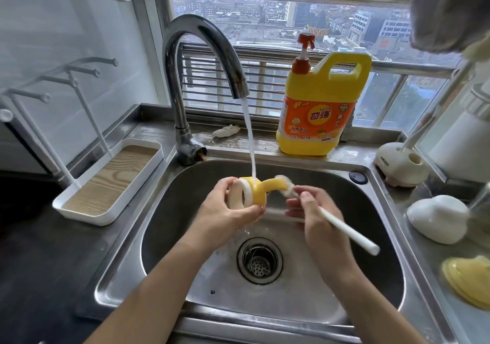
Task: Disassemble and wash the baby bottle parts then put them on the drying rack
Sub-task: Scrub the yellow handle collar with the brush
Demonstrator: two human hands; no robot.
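Your left hand clamps one yellow collar under the tap stream; your right hand grips one brush. One detergent jug stands far right.

Yellow-and-white bottle collar; white brush handle; yellow-orange detergent jug; wood-grain, white-rimmed rack tray; bristles possibly grey.

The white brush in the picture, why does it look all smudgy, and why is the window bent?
Head view: the white-handled bottle brush and the right hand holding it are motion-blurred; the wide-angle lens curves the window rail; daylight glares off the shiny steel sink.
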